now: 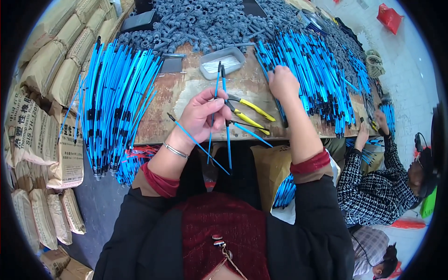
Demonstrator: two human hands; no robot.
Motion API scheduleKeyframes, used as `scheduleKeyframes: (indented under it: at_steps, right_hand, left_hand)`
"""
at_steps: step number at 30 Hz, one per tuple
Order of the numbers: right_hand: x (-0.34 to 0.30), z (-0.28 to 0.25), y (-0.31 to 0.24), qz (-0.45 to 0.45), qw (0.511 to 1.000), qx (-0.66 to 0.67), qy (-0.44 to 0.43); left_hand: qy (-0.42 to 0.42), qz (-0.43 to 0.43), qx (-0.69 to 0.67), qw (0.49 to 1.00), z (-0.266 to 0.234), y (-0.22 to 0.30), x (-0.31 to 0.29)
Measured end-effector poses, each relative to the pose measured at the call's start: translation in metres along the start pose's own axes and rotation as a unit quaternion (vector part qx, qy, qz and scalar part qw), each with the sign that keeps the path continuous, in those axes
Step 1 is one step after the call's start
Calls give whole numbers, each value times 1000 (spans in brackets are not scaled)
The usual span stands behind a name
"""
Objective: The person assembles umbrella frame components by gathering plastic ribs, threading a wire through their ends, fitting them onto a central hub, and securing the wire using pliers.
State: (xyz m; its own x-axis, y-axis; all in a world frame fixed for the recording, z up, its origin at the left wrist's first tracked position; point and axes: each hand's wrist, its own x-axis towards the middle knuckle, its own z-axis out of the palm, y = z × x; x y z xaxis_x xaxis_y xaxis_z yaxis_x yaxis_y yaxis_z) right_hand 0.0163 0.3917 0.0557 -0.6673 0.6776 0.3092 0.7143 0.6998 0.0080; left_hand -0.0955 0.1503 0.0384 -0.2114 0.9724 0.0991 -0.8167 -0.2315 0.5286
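Observation:
My left hand (pixel 207 112) is raised in front of the table edge, its thumb and fingers pinched on a folding frame of thin blue rods (pixel 228 149) with black end pieces. The rods spread at several angles, and some tips hang below the edge. Farther right, my right hand (pixel 283 84) curls its fingers on a blue rod at the left side of a large rod bundle (pixel 310 74); its fingertips are partly hidden. Between the hands, pliers with yellow handles (pixel 256 109) lie on the wooden table (pixel 158 100), partly behind the left hand.
Grey plastic fittings (pixel 196 21) are heaped along the back. A grey tray (pixel 221 63) of thin white pieces stands before them. Another blue rod bundle (pixel 114 102) overhangs the table at left, near stacked paper sacks (pixel 46 70). A co-worker (pixel 378 186) sits at right.

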Motion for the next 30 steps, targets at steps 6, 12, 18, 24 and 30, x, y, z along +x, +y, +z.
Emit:
scheduleKeyframes:
  at_steps: [6, 12, 18, 24, 30]
  right_hand:
    - [6, -97, 7, 8, 960, 263, 98]
    - [-71, -157, -23, -36, 738, 618, -269]
    - [-124, -122, -52, -65, 856, 428, -283]
    - [-57, -88, -14, -16, 924, 362, -124]
    - [17, -15, 27, -3, 993, 13, -118]
  left_hand:
    - [77, 6, 3, 997, -1, -5, 5]
    - [16, -17, -58, 998, 4, -2, 3]
    - [-6, 79, -7, 997, 27, -12, -4]
    - [-90, 31, 131, 987, 50, 8, -41]
    - [-164, -166, 111, 966, 55, 19, -55]
